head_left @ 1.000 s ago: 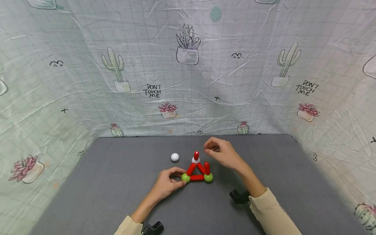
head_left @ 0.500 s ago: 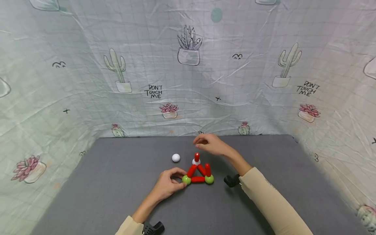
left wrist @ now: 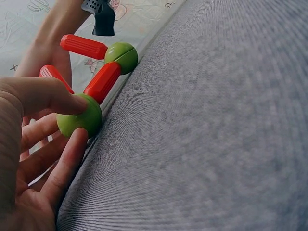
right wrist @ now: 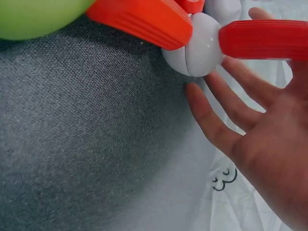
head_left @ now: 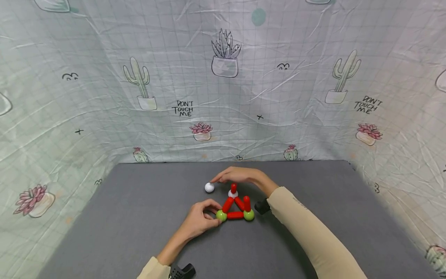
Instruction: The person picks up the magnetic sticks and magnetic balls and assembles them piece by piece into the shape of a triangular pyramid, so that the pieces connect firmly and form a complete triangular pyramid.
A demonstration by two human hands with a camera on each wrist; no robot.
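My left hand (head_left: 198,221) pinches the left green ball (left wrist: 79,115) of a flat triangle, its thumb on top and fingers around the side. Red ribbed rods (head_left: 235,215) join this ball, the right green ball (head_left: 249,215) and a white ball (right wrist: 195,45) at the far corner. One red rod (head_left: 247,203) stands up from the right green ball, another red rod (right wrist: 264,39) from the white corner ball. Behind the triangle my right hand (head_left: 238,174) reaches leftward, fingers extended, with a fingertip at a loose white ball (head_left: 209,187). Whether it touches that ball I cannot tell.
Everything lies on a dark grey cloth-covered table (head_left: 139,201). A wrinkled curtain (head_left: 167,77) printed with cacti hangs around the back and sides. A black device (head_left: 262,207) sits at the right wrist, close to the triangle's right corner.
My right hand has swung left behind the triangle, from the right of it to the loose white ball. My left hand has kept its hold on the green ball.
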